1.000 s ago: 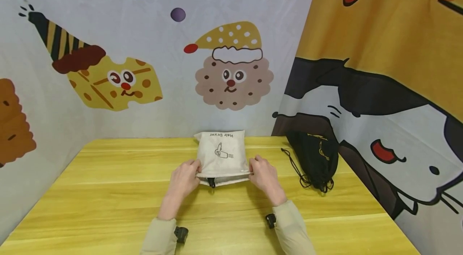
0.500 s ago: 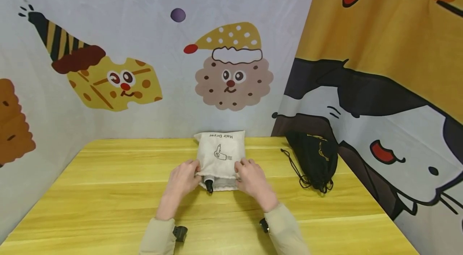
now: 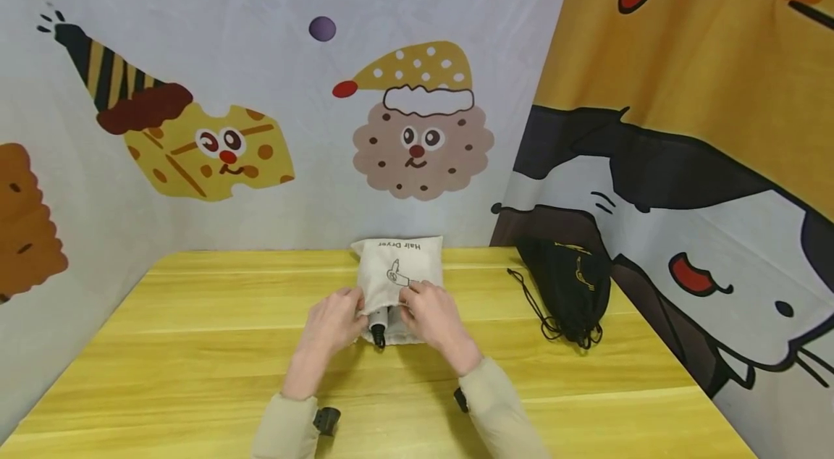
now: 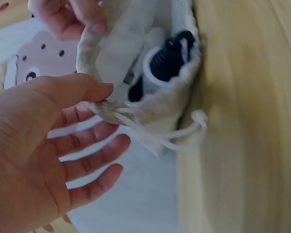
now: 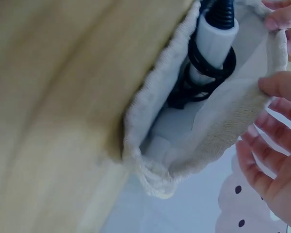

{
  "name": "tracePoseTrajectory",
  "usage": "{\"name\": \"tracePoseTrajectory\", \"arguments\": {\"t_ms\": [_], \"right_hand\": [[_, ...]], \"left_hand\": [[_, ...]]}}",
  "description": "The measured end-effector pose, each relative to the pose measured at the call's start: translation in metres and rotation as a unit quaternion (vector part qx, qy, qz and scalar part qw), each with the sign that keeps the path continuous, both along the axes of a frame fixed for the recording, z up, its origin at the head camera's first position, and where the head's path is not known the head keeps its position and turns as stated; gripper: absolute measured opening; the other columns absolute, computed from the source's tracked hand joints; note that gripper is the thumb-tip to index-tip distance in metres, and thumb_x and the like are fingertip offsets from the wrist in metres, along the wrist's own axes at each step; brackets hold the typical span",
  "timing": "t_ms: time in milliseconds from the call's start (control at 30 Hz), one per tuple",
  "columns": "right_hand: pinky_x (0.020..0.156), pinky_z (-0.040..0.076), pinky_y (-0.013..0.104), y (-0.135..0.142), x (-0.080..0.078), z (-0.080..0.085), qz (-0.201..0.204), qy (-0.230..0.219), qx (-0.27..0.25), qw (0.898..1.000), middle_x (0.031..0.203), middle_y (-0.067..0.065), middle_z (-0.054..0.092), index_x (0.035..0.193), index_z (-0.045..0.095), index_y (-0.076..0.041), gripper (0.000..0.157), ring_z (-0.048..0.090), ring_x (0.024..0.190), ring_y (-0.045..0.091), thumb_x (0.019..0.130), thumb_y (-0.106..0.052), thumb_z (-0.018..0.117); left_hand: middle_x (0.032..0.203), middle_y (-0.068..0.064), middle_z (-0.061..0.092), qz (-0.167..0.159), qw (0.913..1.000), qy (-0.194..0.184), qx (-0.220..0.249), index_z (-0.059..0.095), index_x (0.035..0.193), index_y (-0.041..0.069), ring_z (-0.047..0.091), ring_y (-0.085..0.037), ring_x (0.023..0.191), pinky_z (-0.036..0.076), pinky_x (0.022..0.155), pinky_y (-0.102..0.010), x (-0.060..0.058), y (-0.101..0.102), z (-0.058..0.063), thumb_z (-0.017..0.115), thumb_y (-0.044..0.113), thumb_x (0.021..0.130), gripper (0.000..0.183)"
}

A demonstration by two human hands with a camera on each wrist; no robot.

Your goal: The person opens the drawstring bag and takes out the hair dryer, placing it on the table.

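A cream drawstring bag point(image 3: 376, 261) printed "Hair Dryer" lies at the table's far edge, its mouth toward me and held open. Inside, a hair dryer's pale handle point(image 5: 216, 42) points out of the mouth, with a black cord point(image 5: 211, 73) wound around it; the dryer's other end is hidden by the cloth. My left hand point(image 3: 334, 319) pinches the rim at the left corner between thumb and forefinger, near a white drawstring point(image 4: 177, 135). With thumb and fingers, my right hand point(image 3: 433, 314) grips the upper edge of the mouth, close to the middle.
A black drawstring bag point(image 3: 565, 289) with gold print and loose black cords lies to the right. The wooden table point(image 3: 215, 350) ends at a cartoon-printed cloth backdrop point(image 3: 260, 220) behind and along the right side.
My right hand has moved left along the bag's upper rim, from the right corner toward the middle. The upper edge is lifted, and more of the hair dryer's handle shows. The left hand stays put.
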State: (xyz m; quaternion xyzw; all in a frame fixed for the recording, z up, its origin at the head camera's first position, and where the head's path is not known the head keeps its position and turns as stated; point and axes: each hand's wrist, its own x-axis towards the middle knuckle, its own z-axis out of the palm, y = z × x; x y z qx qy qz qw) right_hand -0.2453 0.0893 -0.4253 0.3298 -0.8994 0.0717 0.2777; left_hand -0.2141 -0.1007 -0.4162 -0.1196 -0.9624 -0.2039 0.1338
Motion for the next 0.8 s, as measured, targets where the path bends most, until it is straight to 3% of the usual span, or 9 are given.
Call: {"name": "tracePoseTrajectory", "arguments": {"t_ms": [267,467,533,800], "right_hand": [[0.053,0.046,0.019,-0.002,-0.003,0.017,-0.012,0.053,-0.027,0.998,0.070,-0.004,0.061,0.075,0.065,-0.013,0.005,0.054,0.061,0.009,0.078,-0.012,0.070],[0.050,0.043,0.018,-0.003,-0.004,0.022,0.002,0.096,-0.043,0.994,0.069,-0.004,0.058,0.074,0.064,-0.014,0.009,0.051,0.060,0.009,0.076,-0.011,0.072],[0.049,0.042,0.017,-0.004,-0.005,0.023,0.006,0.106,-0.048,0.993,0.068,-0.004,0.057,0.073,0.064,-0.014,0.010,0.050,0.059,0.009,0.075,-0.010,0.072],[0.053,0.044,0.018,-0.008,-0.005,0.023,0.024,0.134,-0.032,0.990,0.069,-0.005,0.059,0.071,0.064,-0.015,0.011,0.052,0.060,0.009,0.072,-0.013,0.076]], "left_hand": [[0.068,-0.001,0.056,-0.001,0.9994,0.017,-0.029,0.056,0.075,0.011,0.054,-0.017,0.056,0.043,0.047,-0.029,0.014,0.028,0.018,0.071,0.013,0.077,0.015],[0.065,-0.007,0.057,-0.016,0.9995,0.026,-0.009,0.060,0.082,0.002,0.053,-0.018,0.052,0.039,0.042,-0.027,0.020,0.058,0.015,0.066,0.005,0.077,0.009],[0.066,-0.009,0.058,0.001,0.9995,0.030,-0.005,0.060,0.084,0.000,0.054,-0.021,0.054,0.041,0.042,-0.028,0.020,0.064,0.011,0.066,0.002,0.074,0.012],[0.076,-0.017,0.059,0.123,0.9918,0.031,-0.011,0.058,0.085,-0.005,0.058,-0.029,0.066,0.050,0.050,-0.038,0.015,0.069,-0.003,0.069,0.007,0.075,0.019]]}}
